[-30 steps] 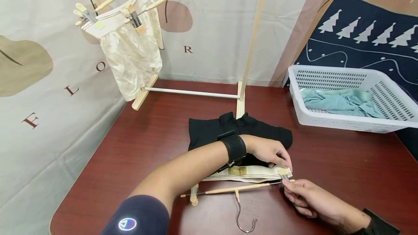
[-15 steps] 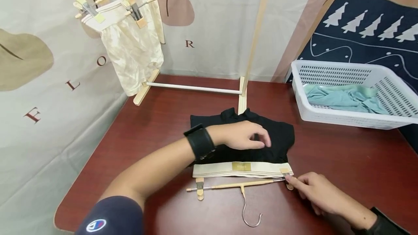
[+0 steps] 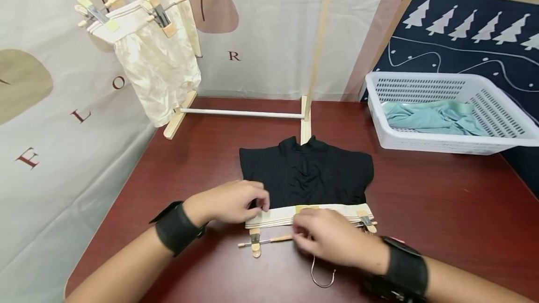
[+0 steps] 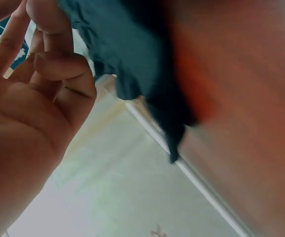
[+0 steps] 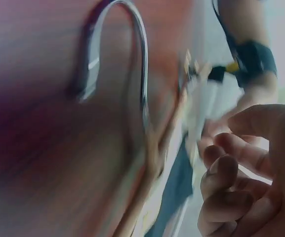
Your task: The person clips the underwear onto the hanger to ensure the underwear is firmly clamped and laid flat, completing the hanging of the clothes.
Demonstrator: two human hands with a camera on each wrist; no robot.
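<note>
Left hand [image 3: 229, 202] is pinching the shorts [image 3: 306, 176] waistband while the right hand [image 3: 326, 237], fingers curled, is sitting over the hanger [image 3: 265, 241] on the table [image 3: 442, 209].

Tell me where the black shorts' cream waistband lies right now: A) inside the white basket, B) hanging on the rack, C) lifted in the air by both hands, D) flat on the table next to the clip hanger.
D: the waistband lies flat on the table along the clip hanger, with the left hand at its left end.

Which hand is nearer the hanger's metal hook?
Right. The right hand lies just above the hook; the left hand is farther left, at the waistband end.
</note>
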